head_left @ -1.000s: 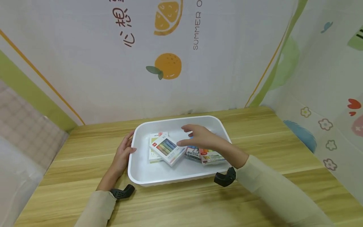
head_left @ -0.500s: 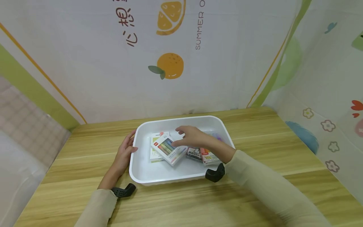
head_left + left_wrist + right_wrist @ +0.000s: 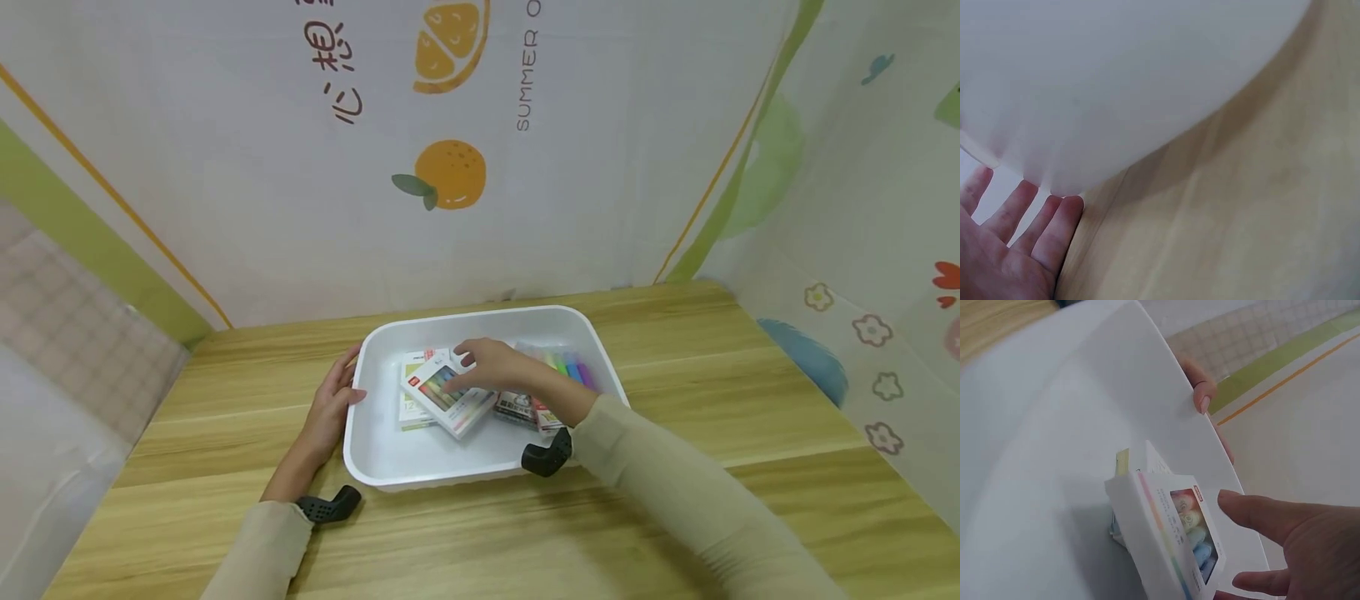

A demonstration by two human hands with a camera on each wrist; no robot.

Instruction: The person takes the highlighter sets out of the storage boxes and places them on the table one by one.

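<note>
A white plastic tray (image 3: 408,467) sits on the table. My left hand (image 3: 330,412) holds its left rim, the thumb hooked over the edge. The left wrist view shows that hand's fingers (image 3: 1060,234) against the outer wall. Inside the tray, a white box (image 3: 461,414) with a window onto pastel-coloured sticks lies askew on another white box (image 3: 411,412). Above the windowed box hovers my right hand (image 3: 491,367), thumb and fingers spread apart. From the right wrist view, a small gap separates that thumb (image 3: 1241,506) from the windowed box (image 3: 1163,531).
Under the right forearm in the tray are a dark printed box (image 3: 515,406), a red-and-white box (image 3: 547,417) and a pack of bright coloured pens (image 3: 576,368). The wooden table (image 3: 675,367) extends around the tray. A fruit-printed cloth (image 3: 585,208) hangs behind it.
My right hand has moved left and lower, from over the middle of the tray to over the windowed box. The pen pack has come into view. My left hand stays at the rim.
</note>
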